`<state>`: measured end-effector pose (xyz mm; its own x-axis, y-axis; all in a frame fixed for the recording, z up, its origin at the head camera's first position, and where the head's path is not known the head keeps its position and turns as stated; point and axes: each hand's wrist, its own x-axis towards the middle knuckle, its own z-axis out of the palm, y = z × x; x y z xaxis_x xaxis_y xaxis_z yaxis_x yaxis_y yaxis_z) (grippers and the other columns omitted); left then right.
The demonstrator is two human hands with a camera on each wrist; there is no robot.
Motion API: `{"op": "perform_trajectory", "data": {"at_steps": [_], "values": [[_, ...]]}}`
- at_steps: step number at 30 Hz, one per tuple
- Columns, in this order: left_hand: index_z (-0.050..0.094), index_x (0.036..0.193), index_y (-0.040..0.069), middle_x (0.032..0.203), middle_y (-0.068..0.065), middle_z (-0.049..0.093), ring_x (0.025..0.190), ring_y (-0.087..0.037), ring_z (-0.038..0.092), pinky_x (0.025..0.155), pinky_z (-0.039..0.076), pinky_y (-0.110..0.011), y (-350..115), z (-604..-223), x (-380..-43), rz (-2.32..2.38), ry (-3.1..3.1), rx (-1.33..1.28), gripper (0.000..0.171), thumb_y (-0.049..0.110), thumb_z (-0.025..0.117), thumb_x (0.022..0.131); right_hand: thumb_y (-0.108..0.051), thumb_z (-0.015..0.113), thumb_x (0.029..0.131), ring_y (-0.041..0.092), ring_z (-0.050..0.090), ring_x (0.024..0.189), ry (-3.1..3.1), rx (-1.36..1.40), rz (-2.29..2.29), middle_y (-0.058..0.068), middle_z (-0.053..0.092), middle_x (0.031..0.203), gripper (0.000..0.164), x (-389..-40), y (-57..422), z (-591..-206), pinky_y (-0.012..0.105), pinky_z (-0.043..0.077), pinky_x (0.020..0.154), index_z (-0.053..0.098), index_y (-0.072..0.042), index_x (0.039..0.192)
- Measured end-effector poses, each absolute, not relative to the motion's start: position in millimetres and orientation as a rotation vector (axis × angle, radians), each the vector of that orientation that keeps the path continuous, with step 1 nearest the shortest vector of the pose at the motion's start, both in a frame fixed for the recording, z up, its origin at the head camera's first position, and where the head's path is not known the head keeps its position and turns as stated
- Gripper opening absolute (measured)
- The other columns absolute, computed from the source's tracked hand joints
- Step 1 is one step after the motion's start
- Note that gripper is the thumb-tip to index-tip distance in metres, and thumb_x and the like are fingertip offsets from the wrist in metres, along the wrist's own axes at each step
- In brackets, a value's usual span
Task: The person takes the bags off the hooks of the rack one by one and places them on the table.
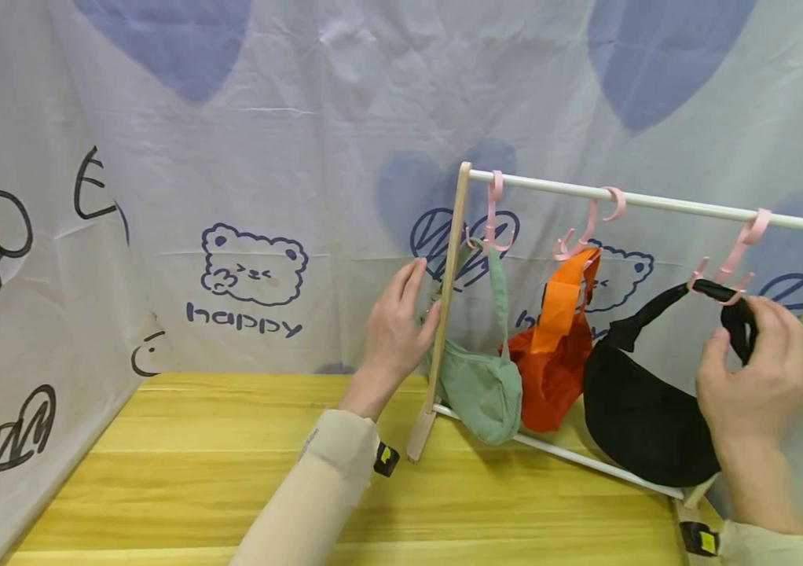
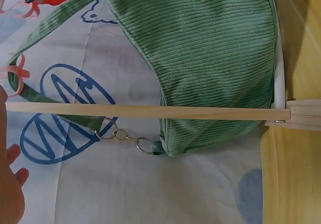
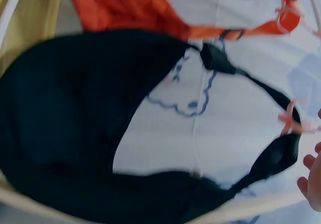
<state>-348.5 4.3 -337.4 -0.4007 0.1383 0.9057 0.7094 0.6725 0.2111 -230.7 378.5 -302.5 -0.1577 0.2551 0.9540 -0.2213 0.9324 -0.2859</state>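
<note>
A black shoulder bag (image 1: 645, 417) hangs by its knotted strap from a pink hook (image 1: 734, 255) on the rack's right part. My right hand (image 1: 758, 385) is beside that strap, thumb and fingers spread apart; in the right wrist view the fingertips (image 3: 307, 171) show just off the strap. Next to the rack's left wooden post (image 1: 448, 291), my left hand (image 1: 394, 326) is raised with its fingers fairly straight. Behind that post a green corduroy bag (image 1: 482, 393) hangs from another pink hook (image 1: 492, 212), its gold chain links (image 2: 120, 133) showing in the left wrist view.
Between the green and black bags hangs an orange bag (image 1: 553, 385) on a third pink hook (image 1: 591, 220). The rack has a white top rod (image 1: 684, 206) and a white lower rod (image 1: 585, 462). It stands on a yellow wooden table (image 1: 232, 456) before a printed cloth (image 1: 345, 102).
</note>
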Motion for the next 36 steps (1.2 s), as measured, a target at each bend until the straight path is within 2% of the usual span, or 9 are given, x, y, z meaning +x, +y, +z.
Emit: {"op": "perform_trajectory", "data": {"at_steps": [2, 7, 13, 18, 22, 26, 29, 33, 36], "values": [[0.046, 0.154, 0.000, 0.152, -0.017, 0.052, 0.131, -0.032, 0.059, 0.106, 0.052, -0.045, 9, -335, -352, -0.722, -1.892, -0.666, 0.064, 0.019, 0.072, 0.098, -0.023, 0.056, 0.096, 0.044, 0.054, 0.131, -1.670, -0.036, 0.368, 0.024, 0.061, 0.138, 0.047, -229, 388, -300, 0.055, 0.039, 0.115, 0.063, 0.002, 0.135], [0.045, 0.153, -0.003, 0.153, -0.019, 0.051, 0.129, -0.034, 0.061, 0.106, 0.053, -0.045, 21, -332, -364, -0.689, -1.874, -0.676, 0.066, 0.019, 0.073, 0.097, -0.023, 0.055, 0.095, 0.044, 0.050, 0.136, -1.634, -0.026, 0.334, 0.020, 0.057, 0.145, 0.049, -228, 408, -296, 0.056, 0.035, 0.117, 0.060, 0.000, 0.138], [0.043, 0.155, -0.002, 0.154, -0.019, 0.050, 0.122, -0.034, 0.064, 0.099, 0.056, -0.045, 34, -331, -375, -0.679, -1.899, -0.665, 0.068, 0.017, 0.073, 0.097, -0.027, 0.054, 0.096, 0.046, 0.040, 0.144, -1.725, -0.093, 0.355, 0.024, 0.046, 0.156, 0.057, -222, 430, -299, 0.058, 0.034, 0.118, 0.051, -0.003, 0.148], [0.040, 0.158, 0.001, 0.155, -0.018, 0.049, 0.116, -0.033, 0.066, 0.092, 0.058, -0.044, 40, -333, -383, -0.662, -1.949, -0.629, 0.071, 0.016, 0.073, 0.097, -0.024, 0.055, 0.094, 0.052, 0.040, 0.142, -1.747, -0.089, 0.334, 0.029, 0.043, 0.156, 0.061, -224, 447, -308, 0.063, 0.035, 0.116, 0.047, -0.003, 0.151], [0.036, 0.160, 0.002, 0.155, -0.017, 0.049, 0.113, -0.033, 0.067, 0.089, 0.060, -0.043, 44, -338, -389, -0.650, -1.995, -0.620, 0.075, 0.014, 0.074, 0.097, -0.024, 0.052, 0.095, 0.053, 0.040, 0.142, -1.763, -0.062, 0.314, 0.027, 0.043, 0.157, 0.063, -228, 461, -318, 0.062, 0.034, 0.118, 0.045, -0.003, 0.154], [0.030, 0.163, 0.004, 0.154, -0.017, 0.050, 0.109, -0.033, 0.067, 0.082, 0.061, -0.040, 48, -342, -390, -0.700, -2.028, -0.632, 0.076, 0.008, 0.070, 0.098, -0.029, 0.045, 0.102, 0.056, 0.044, 0.135, -1.819, -0.097, 0.272, 0.023, 0.041, 0.159, 0.063, -232, 471, -328, 0.074, 0.040, 0.101, 0.038, -0.004, 0.160], [0.026, 0.164, 0.005, 0.151, -0.016, 0.052, 0.098, -0.031, 0.067, 0.070, 0.061, -0.037, 49, -345, -388, -0.754, -2.049, -0.642, 0.075, 0.004, 0.066, 0.101, -0.028, 0.041, 0.106, 0.063, 0.048, 0.122, -1.844, -0.109, 0.253, 0.025, 0.041, 0.157, 0.061, -235, 474, -333, 0.082, 0.037, 0.085, 0.034, -0.005, 0.162], [0.024, 0.165, 0.005, 0.149, -0.015, 0.054, 0.078, -0.027, 0.066, 0.057, 0.057, -0.034, 50, -346, -387, -0.799, -2.055, -0.655, 0.074, 0.002, 0.063, 0.102, -0.025, 0.042, 0.106, 0.067, 0.049, 0.115, -1.822, -0.087, 0.272, 0.028, 0.044, 0.154, 0.059, -238, 473, -335, 0.083, 0.037, 0.081, 0.035, -0.003, 0.161], [0.025, 0.165, 0.005, 0.151, -0.014, 0.054, 0.073, -0.028, 0.065, 0.056, 0.057, -0.035, 50, -346, -388, -0.819, -2.041, -0.665, 0.074, 0.000, 0.063, 0.101, -0.025, 0.042, 0.106, 0.067, 0.049, 0.114, -1.804, -0.086, 0.275, 0.029, 0.046, 0.152, 0.058, -239, 472, -335, 0.083, 0.037, 0.081, 0.037, -0.003, 0.160]]}}
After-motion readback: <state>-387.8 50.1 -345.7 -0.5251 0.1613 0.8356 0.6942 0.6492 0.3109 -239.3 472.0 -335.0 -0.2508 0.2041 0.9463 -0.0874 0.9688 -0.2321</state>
